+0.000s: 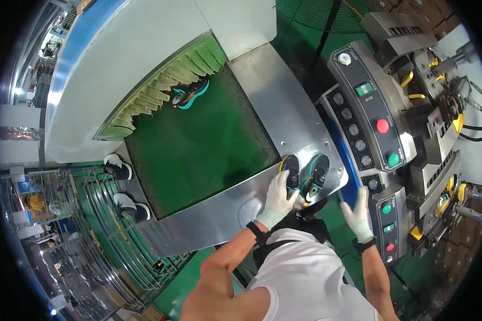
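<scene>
My left hand point(278, 200), in a white glove, has its fingers and thumb closed about the near end of a black sports shoe point(290, 167) with orange and teal edging. The shoe rests on the metal corner of the machine's table. Right beside it stands a matching black shoe point(317, 174) with a teal sole edge, which neither hand touches. My right hand point(357, 216), also gloved, holds nothing. Its thumb and fingers are apart, close to the control panels on the right.
A green conveyor belt point(198, 155) runs out under a green strip curtain point(160, 85). Another dark shoe point(190, 93) lies at the curtain. Two navy-and-white shoes point(131, 207) sit on the left ledge. The press machine point(369, 112) with red and green buttons stands at right.
</scene>
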{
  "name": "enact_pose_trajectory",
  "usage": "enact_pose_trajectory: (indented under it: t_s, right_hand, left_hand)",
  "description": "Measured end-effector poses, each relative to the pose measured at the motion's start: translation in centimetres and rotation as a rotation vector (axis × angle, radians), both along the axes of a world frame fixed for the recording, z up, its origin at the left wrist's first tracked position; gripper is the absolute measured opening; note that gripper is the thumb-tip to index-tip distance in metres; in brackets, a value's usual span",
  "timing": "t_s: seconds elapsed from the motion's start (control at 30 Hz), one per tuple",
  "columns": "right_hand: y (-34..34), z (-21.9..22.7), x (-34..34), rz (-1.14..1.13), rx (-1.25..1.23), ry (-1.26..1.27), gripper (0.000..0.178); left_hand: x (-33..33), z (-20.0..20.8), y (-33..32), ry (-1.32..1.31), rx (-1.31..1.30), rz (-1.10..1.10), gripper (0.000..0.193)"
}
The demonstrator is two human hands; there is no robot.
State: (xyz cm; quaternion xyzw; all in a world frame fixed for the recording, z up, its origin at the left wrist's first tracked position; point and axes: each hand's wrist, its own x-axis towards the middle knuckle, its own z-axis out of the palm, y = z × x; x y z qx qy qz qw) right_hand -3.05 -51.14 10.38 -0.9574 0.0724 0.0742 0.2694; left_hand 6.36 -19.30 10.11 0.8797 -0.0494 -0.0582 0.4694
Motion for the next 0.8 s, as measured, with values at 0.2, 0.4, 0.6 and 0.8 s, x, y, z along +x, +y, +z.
enact_pose_trajectory:
  t_s: [0.2,0.4,0.6,0.8]
  right_hand:
    - [16.3,-10.7,8.9,-0.351,-0.063,-0.202,0.077]
    - [16.2,-8.1,9.7,-0.632,0.319,0.045,0.065]
    - [9.9,2.9,1.3,-0.975,1.124,0.092,0.057]
    - [7.6,7.5,-15.5,-1.254,1.118,-0.258,0.067]
  left_hand:
    - [-1.1,-6.6,0.0,0.348,0.084,0.013,0.072]
    - [0.2,-10.4,1.0,0.307,-0.192,0.062,0.074]
    - [2.9,-2.1,-2.6,0.701,-0.363,-0.321,0.013]
    - [-4.3,1.8,-12.2,0.490,-0.231,-1.150,0.053]
